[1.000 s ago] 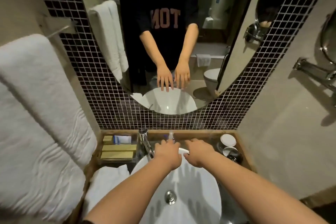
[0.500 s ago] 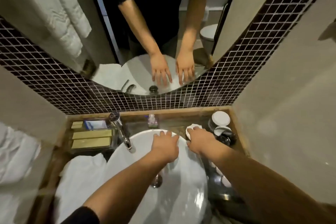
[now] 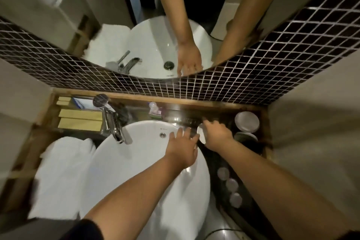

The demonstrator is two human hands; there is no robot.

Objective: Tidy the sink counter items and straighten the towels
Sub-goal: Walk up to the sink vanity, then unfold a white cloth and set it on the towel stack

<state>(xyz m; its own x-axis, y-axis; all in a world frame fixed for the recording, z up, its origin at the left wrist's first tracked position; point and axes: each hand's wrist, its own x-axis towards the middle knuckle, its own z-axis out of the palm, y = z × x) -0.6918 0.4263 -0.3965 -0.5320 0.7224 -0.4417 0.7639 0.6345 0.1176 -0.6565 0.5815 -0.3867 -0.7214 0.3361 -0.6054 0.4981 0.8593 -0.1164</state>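
Observation:
My left hand (image 3: 182, 147) lies flat, fingers apart, on the far right rim of the white basin (image 3: 136, 161). My right hand (image 3: 216, 135) reaches just past that rim onto the dark counter, its fingers curled around a small white object (image 3: 201, 134) that is mostly hidden. A folded white towel (image 3: 62, 173) lies on the counter left of the basin. Two white cups (image 3: 247, 122) stand at the back right corner. A small clear bottle (image 3: 153, 108) stands behind the basin.
A chrome tap (image 3: 114, 124) rises at the basin's back left. Yellow-green boxes (image 3: 79, 120) fill a tray at the back left. Three small round lids (image 3: 230, 185) line the counter under my right forearm. Dark mosaic tiles and a mirror (image 3: 155, 25) back the counter.
The view has tilted down toward the counter. My right hand has moved right off the basin rim and closed around the small white object; my left hand stays on the rim.

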